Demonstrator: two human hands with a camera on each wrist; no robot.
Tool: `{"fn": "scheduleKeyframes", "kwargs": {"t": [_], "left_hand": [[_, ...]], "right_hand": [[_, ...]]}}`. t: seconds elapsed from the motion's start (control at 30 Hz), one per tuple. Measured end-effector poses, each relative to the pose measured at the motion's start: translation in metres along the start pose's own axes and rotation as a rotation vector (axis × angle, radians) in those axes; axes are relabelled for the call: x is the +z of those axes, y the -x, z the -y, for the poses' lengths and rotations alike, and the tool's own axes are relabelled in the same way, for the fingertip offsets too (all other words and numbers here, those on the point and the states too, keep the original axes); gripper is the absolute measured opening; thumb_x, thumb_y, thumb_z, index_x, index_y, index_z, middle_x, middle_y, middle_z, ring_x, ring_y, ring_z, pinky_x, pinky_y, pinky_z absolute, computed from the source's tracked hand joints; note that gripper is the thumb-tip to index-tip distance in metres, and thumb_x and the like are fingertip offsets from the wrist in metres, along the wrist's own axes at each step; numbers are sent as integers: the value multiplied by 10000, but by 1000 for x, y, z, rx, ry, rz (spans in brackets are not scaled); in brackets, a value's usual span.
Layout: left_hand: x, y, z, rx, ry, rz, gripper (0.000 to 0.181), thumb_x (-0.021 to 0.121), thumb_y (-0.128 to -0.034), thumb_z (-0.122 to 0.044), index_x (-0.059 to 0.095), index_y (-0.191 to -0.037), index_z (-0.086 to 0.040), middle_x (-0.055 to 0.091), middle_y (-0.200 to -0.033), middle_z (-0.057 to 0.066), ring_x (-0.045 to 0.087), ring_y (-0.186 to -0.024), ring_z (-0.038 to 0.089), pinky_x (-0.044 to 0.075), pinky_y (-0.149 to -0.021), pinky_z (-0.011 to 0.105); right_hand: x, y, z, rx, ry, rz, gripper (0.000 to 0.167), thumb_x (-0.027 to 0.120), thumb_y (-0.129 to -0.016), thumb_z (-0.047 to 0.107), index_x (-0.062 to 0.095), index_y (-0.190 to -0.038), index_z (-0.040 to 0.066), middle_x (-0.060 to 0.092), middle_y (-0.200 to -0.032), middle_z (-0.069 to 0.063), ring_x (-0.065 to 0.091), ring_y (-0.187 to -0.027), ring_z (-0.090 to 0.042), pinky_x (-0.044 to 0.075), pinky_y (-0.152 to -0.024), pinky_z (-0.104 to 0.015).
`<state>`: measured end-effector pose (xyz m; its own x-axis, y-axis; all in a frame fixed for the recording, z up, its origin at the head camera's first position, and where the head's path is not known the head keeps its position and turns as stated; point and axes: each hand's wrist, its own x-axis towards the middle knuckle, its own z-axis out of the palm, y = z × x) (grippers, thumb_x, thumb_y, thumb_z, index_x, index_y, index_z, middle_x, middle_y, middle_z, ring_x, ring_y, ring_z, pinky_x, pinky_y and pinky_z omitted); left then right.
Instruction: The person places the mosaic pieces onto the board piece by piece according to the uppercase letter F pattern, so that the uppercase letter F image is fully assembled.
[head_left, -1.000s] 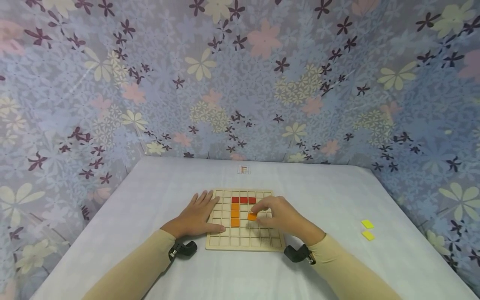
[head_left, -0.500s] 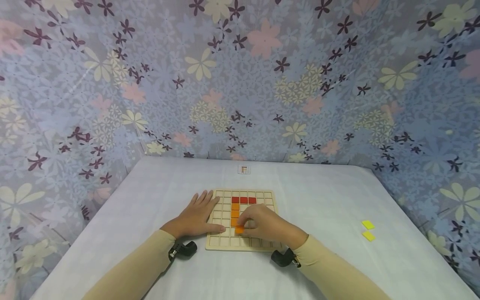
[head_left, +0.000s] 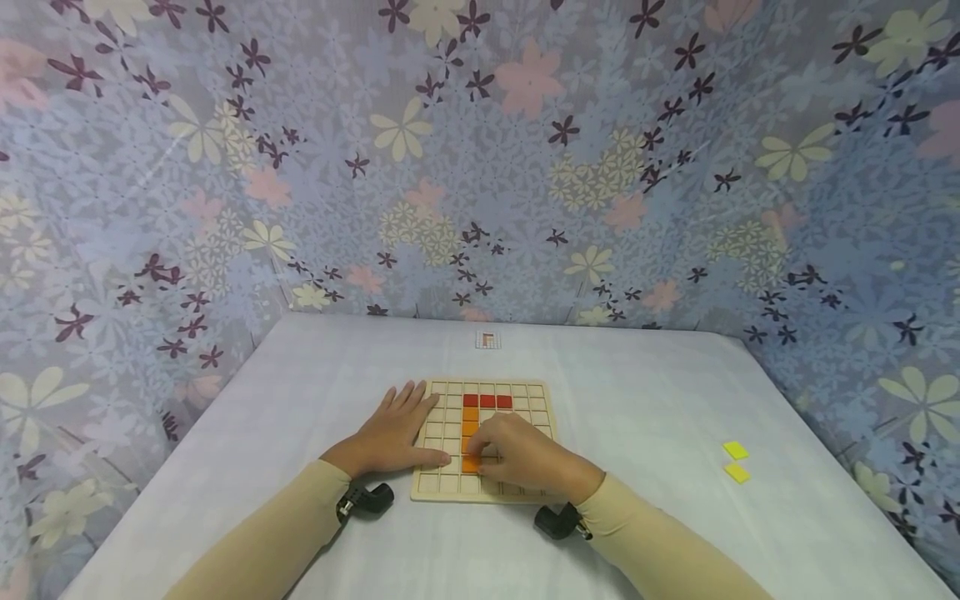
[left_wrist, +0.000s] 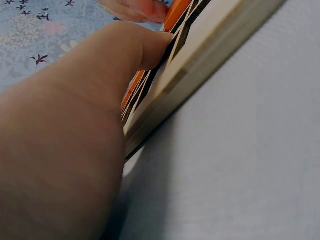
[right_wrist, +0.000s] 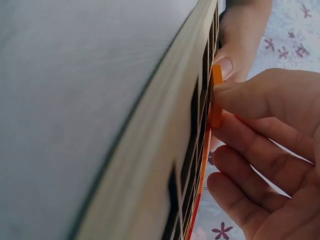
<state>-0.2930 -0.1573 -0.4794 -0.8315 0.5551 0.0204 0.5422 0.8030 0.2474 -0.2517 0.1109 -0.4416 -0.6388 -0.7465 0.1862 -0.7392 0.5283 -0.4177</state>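
A wooden grid board (head_left: 536, 392) lies on the table in the head view. Three red tiles (head_left: 487, 401) form a row near its far side, and a column of orange tiles (head_left: 470, 427) runs toward me from the leftmost red one. My right hand (head_left: 528, 454) pinches another orange tile (head_left: 470, 466) at the near end of that column. In the right wrist view this orange tile (right_wrist: 217, 97) stands slightly raised from the board between thumb and fingers. My left hand (head_left: 393, 433) rests with spread fingers on the board's left edge, its thumb (left_wrist: 155, 47) lying over the grid.
Two yellow tiles (head_left: 736, 462) lie apart on the white tabletop (head_left: 637, 392) to the right. A small card with a printed grid pattern (head_left: 488, 340) lies beyond the board. Flowered cloth (head_left: 480, 167) hangs behind and around the table.
My right hand has carried the orange tile left and toward me, from the middle of the board to the near end of the orange column. The left hand has stayed put.
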Motion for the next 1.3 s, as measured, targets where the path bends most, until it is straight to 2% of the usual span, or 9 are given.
{"fn": "scheduleKeyframes", "kwargs": {"t": [0.3, 0.63, 0.8, 1.1, 1.3], "left_hand": [[2, -1, 1, -4, -15, -6, 1197, 532, -844, -892, 298, -1660, -48, 161, -1713, 231, 95, -1577, 408, 33, -1238, 591], [1, 0, 1, -6, -2, -6, 1198, 539, -845, -888, 297, -1658, -42, 155, -1712, 235, 90, -1577, 409, 33, -1238, 590], [-1, 1, -1, -5, 0, -6, 1202, 539, -843, -890, 295, -1659, -41, 156, -1712, 235, 90, -1577, 409, 23, -1238, 586], [1, 0, -3, -8, -14, -6, 1203, 538, -840, -891, 298, -1658, -42, 163, -1713, 227, 95, -1578, 403, 23, -1240, 578], [1, 1, -1, -6, -7, -21, 1181, 571, -852, -858, 304, -1654, -33, 165, -1711, 235, 102, -1577, 406, 34, -1241, 577]], "right_hand": [[3, 0, -1, -30, 7, -36, 212, 869, -878, 47, 807, -1080, 63, 764, -1068, 18, 668, -1034, -106, 526, -970, -342], [4, -4, 3, -24, -31, -22, 197, 854, -889, 24, 808, -1077, 59, 759, -1052, 32, 676, -985, -69, 549, -899, -267], [3, -3, 3, -27, -10, -26, 173, 858, -893, 49, 809, -1058, 69, 758, -1035, 39, 671, -976, -72, 547, -909, -297], [-5, 18, -7, 43, -1, -53, 169, 850, -906, 75, 817, -1072, 71, 755, -1065, 45, 670, -1012, -117, 544, -935, -368], [-22, 40, -19, 101, -30, -93, 201, 830, -916, 57, 790, -1113, 48, 738, -1103, 25, 669, -1061, -189, 560, -927, -405]]}}
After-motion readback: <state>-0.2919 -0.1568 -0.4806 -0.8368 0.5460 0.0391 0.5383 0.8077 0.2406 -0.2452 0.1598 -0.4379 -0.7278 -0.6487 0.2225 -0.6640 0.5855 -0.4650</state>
